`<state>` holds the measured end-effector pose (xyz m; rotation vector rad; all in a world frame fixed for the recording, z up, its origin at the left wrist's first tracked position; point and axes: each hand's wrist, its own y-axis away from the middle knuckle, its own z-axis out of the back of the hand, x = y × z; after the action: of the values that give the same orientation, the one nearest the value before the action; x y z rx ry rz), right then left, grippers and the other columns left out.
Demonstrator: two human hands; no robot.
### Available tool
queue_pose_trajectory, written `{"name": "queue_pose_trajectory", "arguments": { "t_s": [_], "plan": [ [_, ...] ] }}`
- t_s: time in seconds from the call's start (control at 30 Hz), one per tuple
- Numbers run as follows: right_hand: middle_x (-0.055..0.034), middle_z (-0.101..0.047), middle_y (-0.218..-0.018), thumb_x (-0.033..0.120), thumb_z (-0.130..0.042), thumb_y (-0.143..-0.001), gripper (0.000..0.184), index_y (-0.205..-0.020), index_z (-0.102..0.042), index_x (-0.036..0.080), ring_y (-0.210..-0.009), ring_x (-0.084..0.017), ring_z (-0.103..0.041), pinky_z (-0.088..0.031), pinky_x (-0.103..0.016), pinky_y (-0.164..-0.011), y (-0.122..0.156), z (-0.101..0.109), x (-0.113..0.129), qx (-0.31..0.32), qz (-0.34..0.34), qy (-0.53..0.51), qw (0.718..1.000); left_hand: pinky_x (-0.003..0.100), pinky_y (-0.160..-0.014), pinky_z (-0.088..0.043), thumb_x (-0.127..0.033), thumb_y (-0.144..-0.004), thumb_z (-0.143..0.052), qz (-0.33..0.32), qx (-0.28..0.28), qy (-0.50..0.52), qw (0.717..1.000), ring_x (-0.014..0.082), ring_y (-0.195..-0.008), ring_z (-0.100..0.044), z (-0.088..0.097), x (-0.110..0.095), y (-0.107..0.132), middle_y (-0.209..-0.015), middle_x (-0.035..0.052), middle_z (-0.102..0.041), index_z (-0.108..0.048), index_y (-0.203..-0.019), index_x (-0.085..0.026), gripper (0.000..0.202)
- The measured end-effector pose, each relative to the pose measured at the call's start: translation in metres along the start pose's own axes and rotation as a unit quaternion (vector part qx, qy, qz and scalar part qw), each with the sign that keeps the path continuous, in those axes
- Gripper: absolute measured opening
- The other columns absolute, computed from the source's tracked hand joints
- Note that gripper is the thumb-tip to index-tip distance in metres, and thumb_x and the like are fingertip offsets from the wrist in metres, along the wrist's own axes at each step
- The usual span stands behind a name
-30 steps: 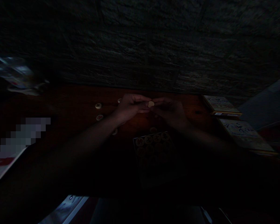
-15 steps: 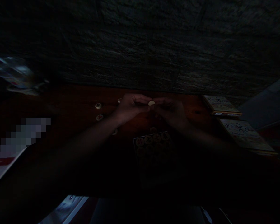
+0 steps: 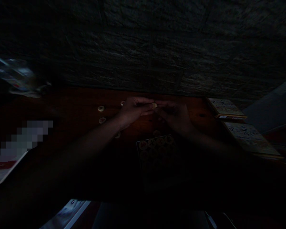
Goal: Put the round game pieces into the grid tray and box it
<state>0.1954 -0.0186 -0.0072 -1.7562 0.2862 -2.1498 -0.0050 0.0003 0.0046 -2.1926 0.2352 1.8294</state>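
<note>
Head view: our left hand (image 3: pixel 133 112) and right hand (image 3: pixel 175 117) fingertip-pinch one pale disc (image 3: pixel 153 105), which might slip in this dimness.

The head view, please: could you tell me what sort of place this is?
Probably a dim games spot: a dark reddish wooden table against a rough grey stone-like wall, round pale game discs scattered on it, one pinched between left hand and right hand.

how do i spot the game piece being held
On the reddish table below the stone wall, two hands meet near the middle. The pale round disc is pinched between the fingers of the left hand and right hand. Unlike the loose discs lying flat, it is raised off the table.
</note>
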Motion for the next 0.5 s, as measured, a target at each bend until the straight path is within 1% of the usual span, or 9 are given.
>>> {"name": "queue_pose_trajectory", "arguments": {
  "t_s": [0.13, 0.23, 0.3, 0.33, 0.4, 0.5],
  "plan": [
    [-0.0024, -0.084, -0.094, 0.048, -0.086, -0.089, 0.03, -0.112, -0.086, 0.028, -0.065, -0.016, -0.07, -0.06, -0.032, -0.06, 0.0022, -0.0002, -0.0007, 0.007, 0.019, 0.012, 1.0, 0.046, -0.112, -0.06, -0.033, -0.075, -0.1, 0.026, 0.039, 0.025, 0.999, 0.0242, -0.11, -0.081, -0.0001, -0.0015, 0.0003, -0.116, 0.0121, -0.085, -0.087, -0.106, -0.016, 0.038],
    [-0.0025, -0.083, -0.1, 0.039, -0.085, -0.091, 0.022, -0.111, -0.086, 0.031, -0.08, -0.02, -0.075, -0.063, -0.036, -0.074, 0.0023, 0.0007, -0.003, 0.008, 0.051, 0.027, 0.998, 0.044, -0.11, -0.06, -0.032, -0.076, -0.099, 0.037, 0.059, 0.028, 0.997, 0.0237, -0.107, -0.08, -0.0006, -0.0036, 0.0005, -0.115, 0.0121, -0.085, -0.087, -0.103, -0.016, 0.034],
    [-0.0035, -0.081, -0.106, 0.034, -0.086, -0.09, 0.022, -0.112, -0.087, 0.032, -0.092, -0.022, -0.076, -0.063, -0.039, -0.083, 0.0015, 0.0015, -0.0049, 0.001, 0.087, 0.045, 0.995, 0.043, -0.11, -0.06, -0.029, -0.08, -0.096, 0.041, 0.062, 0.033, 0.997, 0.0238, -0.11, -0.08, -0.001, -0.0055, 0.0004, -0.116, 0.0124, -0.085, -0.086, -0.103, -0.016, 0.028],
    [-0.0041, -0.08, -0.107, 0.033, -0.087, -0.089, 0.024, -0.113, -0.087, 0.032, -0.095, -0.023, -0.076, -0.063, -0.04, -0.086, 0.001, 0.0018, -0.0055, -0.004, 0.104, 0.057, 0.993, 0.042, -0.11, -0.06, -0.028, -0.082, -0.094, 0.043, 0.063, 0.036, 0.996, 0.0238, -0.112, -0.079, -0.0011, -0.0064, 0.0001, -0.116, 0.0124, -0.084, -0.086, -0.103, -0.015, 0.025],
    [-0.0051, -0.077, -0.109, 0.034, -0.087, -0.089, 0.027, -0.116, -0.087, 0.032, -0.096, -0.023, -0.075, -0.062, -0.04, -0.086, 0.0006, 0.0025, -0.0053, -0.011, 0.125, 0.085, 0.988, 0.04, -0.11, -0.06, -0.024, -0.084, -0.091, 0.046, 0.066, 0.046, 0.996, 0.0227, -0.111, -0.079, -0.0008, -0.0075, -0.0005, -0.115, 0.0117, -0.084, -0.086, -0.103, -0.015, 0.022],
    [-0.0055, -0.076, -0.106, 0.037, -0.084, -0.092, 0.024, -0.115, -0.087, 0.031, -0.092, -0.023, -0.073, -0.062, -0.039, -0.082, 0.0015, 0.0031, -0.0016, -0.02, 0.128, 0.133, 0.983, 0.039, -0.108, -0.061, -0.021, -0.082, -0.091, 0.056, 0.073, 0.055, 0.994, 0.0206, -0.104, -0.08, 0.0007, -0.0078, -0.0012, -0.112, 0.011, -0.085, -0.085, -0.101, -0.014, 0.021]
  ]
}}
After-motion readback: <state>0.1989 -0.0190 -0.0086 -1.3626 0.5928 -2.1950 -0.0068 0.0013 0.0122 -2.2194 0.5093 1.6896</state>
